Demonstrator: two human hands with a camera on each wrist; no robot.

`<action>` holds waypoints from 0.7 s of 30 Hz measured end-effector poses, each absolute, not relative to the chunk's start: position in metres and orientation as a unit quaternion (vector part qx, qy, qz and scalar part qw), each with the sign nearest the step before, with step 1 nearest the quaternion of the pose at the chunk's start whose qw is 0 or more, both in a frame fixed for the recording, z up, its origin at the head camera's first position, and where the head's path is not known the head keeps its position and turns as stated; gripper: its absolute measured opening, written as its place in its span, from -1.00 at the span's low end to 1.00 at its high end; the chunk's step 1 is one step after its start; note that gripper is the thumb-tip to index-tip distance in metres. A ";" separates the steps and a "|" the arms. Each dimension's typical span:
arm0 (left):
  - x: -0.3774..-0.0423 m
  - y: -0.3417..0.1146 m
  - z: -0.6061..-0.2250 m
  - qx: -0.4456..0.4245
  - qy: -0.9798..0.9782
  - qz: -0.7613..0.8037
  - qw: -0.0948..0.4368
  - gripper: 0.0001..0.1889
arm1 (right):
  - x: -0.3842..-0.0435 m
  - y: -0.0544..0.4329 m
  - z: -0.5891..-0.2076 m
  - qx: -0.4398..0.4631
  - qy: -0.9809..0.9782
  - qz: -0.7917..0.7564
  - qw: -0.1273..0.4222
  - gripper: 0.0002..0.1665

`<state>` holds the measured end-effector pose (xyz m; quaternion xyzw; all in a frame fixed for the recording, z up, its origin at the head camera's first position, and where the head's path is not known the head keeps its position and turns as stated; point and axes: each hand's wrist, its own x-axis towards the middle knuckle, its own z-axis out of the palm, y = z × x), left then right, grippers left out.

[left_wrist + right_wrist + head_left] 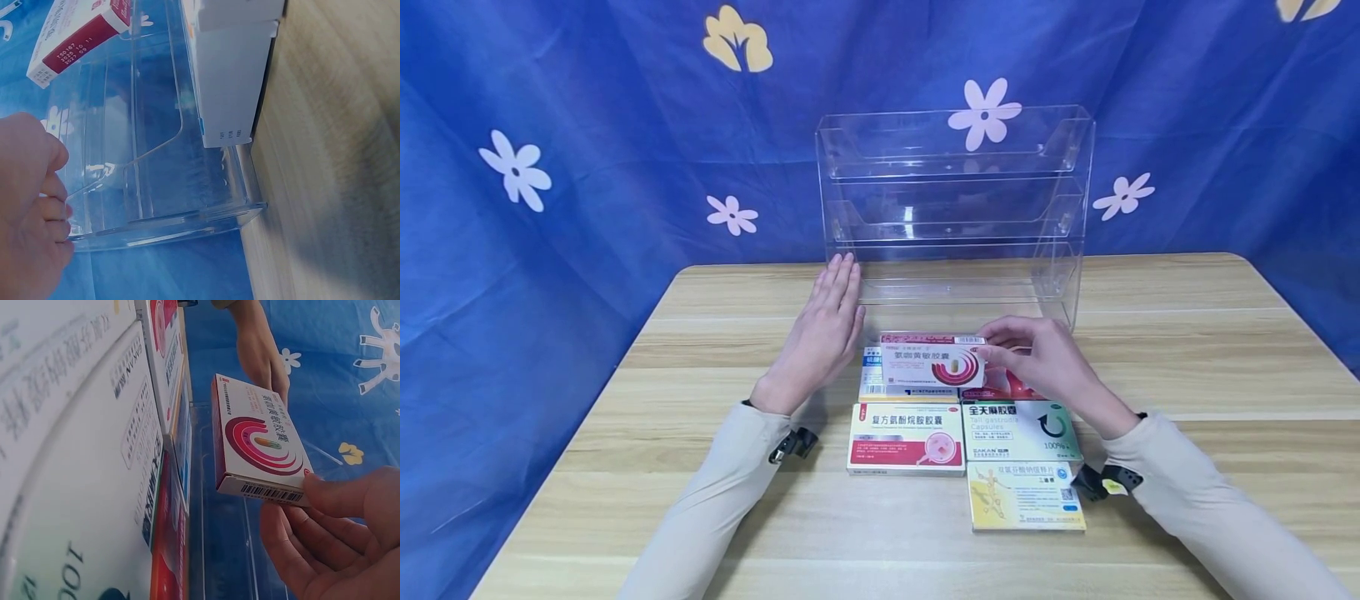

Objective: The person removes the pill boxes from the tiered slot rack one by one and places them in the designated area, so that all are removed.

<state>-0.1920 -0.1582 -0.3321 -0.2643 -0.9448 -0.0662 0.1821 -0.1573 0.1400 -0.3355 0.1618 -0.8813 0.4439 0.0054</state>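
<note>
Between thumb and fingers, my right hand point(1041, 354) pinches the right end of a white medicine box point(917, 367) with pink and red arcs and a capsule picture. The box is tilted and raised over the flat boxes, its dark red side showing in the left wrist view. A clear tiered acrylic rack point(955, 175) stands behind it at the table's back. My left hand point(827, 321) lies along the rack's lower left side with fingers straight and pointing away; in the left wrist view the fingertips are right at the rack's edge.
In front of the rack lie a blue-and-white box point(872, 379), partly hidden, a red box point(1003, 387), a white-and-red box point(906, 433), a green-and-white box point(1018, 429) and a yellow box point(1026, 497). A blue flowered curtain point(625, 125) hangs behind the wooden table point(662, 392).
</note>
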 end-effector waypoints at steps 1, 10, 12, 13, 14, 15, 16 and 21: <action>-0.192 -0.158 -0.332 -0.264 -0.945 -0.066 0.182 -0.41 | -0.157 0.140 -0.336 0.163 -0.882 0.443 0.005 -0.76; -0.193 -0.157 -0.333 -0.263 -0.945 -0.064 0.184 -0.41 | -0.152 0.136 -0.337 0.156 -0.879 0.450 -0.016 -0.76; -0.193 -0.158 -0.333 -0.263 -0.945 -0.064 0.185 -0.41 | -0.149 0.136 -0.337 0.161 -0.876 0.455 -0.020 -0.76; -0.193 -0.158 -0.333 -0.263 -0.945 -0.064 0.185 -0.41 | -0.148 0.135 -0.337 0.163 -0.874 0.457 -0.023 -0.76; -0.193 -0.158 -0.333 -0.263 -0.945 -0.065 0.185 -0.41 | -0.147 0.135 -0.337 0.163 -0.873 0.459 -0.026 -0.76; -0.193 -0.158 -0.333 -0.263 -0.945 -0.066 0.185 -0.41 | -0.145 0.135 -0.337 0.165 -0.872 0.460 -0.029 -0.76; -0.193 -0.158 -0.333 -0.264 -0.944 -0.066 0.185 -0.41 | -0.144 0.134 -0.337 0.166 -0.872 0.459 -0.029 -0.76; -0.193 -0.158 -0.333 -0.266 -0.943 -0.067 0.187 -0.41 | -0.136 0.132 -0.338 0.181 -0.867 0.462 -0.032 -0.76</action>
